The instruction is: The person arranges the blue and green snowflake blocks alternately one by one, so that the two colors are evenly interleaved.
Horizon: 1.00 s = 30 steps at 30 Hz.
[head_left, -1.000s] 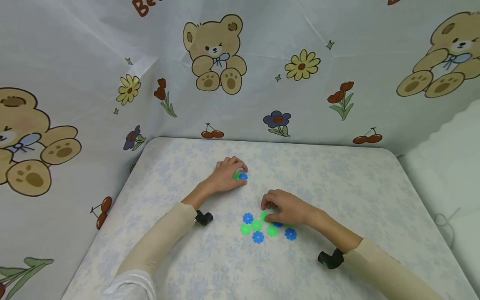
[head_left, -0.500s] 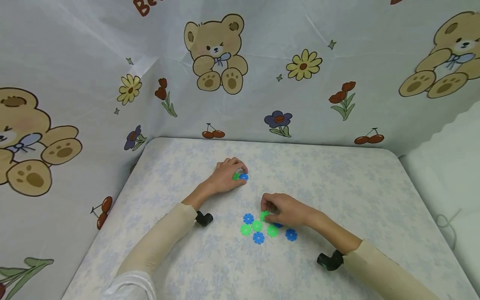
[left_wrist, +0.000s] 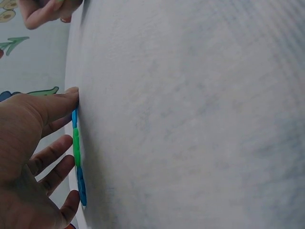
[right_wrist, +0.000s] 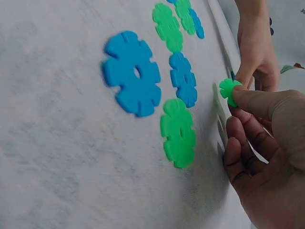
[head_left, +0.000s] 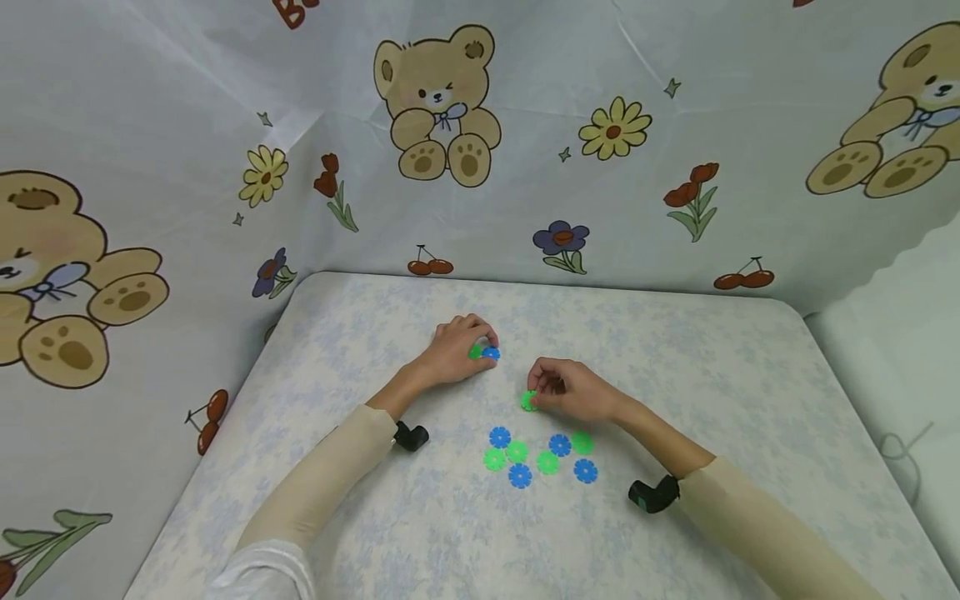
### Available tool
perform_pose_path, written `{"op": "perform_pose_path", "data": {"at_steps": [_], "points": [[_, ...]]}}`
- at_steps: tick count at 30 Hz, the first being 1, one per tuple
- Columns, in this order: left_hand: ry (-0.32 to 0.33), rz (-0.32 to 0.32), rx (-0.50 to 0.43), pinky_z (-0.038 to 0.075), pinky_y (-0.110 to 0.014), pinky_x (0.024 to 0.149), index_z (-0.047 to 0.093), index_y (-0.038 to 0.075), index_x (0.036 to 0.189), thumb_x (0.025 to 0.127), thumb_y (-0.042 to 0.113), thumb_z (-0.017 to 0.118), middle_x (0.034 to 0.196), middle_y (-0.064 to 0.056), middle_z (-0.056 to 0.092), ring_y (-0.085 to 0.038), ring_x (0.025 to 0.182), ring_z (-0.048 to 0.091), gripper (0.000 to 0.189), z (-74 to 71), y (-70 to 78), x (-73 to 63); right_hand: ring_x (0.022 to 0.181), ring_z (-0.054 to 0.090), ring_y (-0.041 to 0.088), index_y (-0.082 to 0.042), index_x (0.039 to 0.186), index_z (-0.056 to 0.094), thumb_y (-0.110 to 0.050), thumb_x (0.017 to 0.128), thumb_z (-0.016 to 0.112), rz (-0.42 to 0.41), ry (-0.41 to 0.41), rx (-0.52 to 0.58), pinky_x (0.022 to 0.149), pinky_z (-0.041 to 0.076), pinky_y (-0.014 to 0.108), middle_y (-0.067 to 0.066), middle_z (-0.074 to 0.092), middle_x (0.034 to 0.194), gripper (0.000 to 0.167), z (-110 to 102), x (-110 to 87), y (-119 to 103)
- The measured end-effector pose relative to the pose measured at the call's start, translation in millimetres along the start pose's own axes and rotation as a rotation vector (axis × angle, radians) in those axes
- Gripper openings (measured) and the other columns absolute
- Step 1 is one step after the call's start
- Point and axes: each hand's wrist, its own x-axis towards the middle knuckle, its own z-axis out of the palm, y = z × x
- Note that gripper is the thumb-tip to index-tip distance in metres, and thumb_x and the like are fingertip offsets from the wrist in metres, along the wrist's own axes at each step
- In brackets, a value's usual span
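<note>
My left hand (head_left: pixel 452 353) lies at the table's far middle, with thumb and a finger pinching the end of a row of snowflake discs. In the left wrist view the row shows a green disc (left_wrist: pixel 76 147) between two blue ones, the lower being a blue disc (left_wrist: pixel 82 186). To the right and nearer, my right hand (head_left: pixel 581 392) pinches one green snowflake disc (right_wrist: pixel 228 89) between thumb and fingertips. That disc seems lifted off the table; its far part is hidden by the fingers. A gap separates the hands.
Several loose discs lie flat in front of my right hand, among them a blue disc (head_left: pixel 500 437) and a green disc (head_left: pixel 548 462). The pale table (head_left: pixel 405 533) meets a bear-printed cloth (head_left: pixel 517 192) behind. Black wrist cameras, like the left camera (head_left: pixel 411 437), sit on both wrists.
My right hand has gripped the green disc from the group and moved it away from me, uncovering blue and green discs beneath. My left hand has stayed in place.
</note>
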Motion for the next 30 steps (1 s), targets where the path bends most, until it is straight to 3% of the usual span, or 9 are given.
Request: {"op": "perform_pose_path", "data": {"at_steps": [8,19,30], "points": [[-0.012,0.002,0.022,0.036,-0.063,0.112,0.067,0.025,0.122,0.102,0.037,0.075,0.144,-0.003,0.057,-0.031,0.136,0.05,0.024,-3.3,0.6,1.0,0.089,0.063,0.019,-0.008,0.107,0.07,-0.012,0.099,0.078,0.013,0.118,-0.012,0.078,0.051,0.024,0.007,0.071,0.097,0.012,-2.3,25.5,3.0],[-0.034,-0.005,0.018,0.034,-0.063,0.114,0.066,0.025,0.125,0.102,0.037,0.075,0.145,-0.002,0.055,-0.03,0.137,0.048,0.027,-3.4,0.0,1.2,0.088,0.063,0.017,-0.01,0.108,0.069,-0.014,0.099,0.078,0.031,0.138,-0.064,0.08,0.051,0.026,0.005,0.069,0.097,0.012,-4.9,54.3,8.2],[-0.042,-0.02,0.018,0.034,-0.063,0.115,0.066,0.025,0.124,0.103,0.036,0.075,0.146,-0.002,0.054,-0.031,0.139,0.047,0.026,-5.0,1.6,-0.3,0.085,0.06,0.015,-0.008,0.11,0.07,-0.013,0.1,0.076,0.019,0.146,-0.168,0.079,0.05,0.029,0.005,0.069,0.096,0.013,-4.8,70.6,8.3]]}}
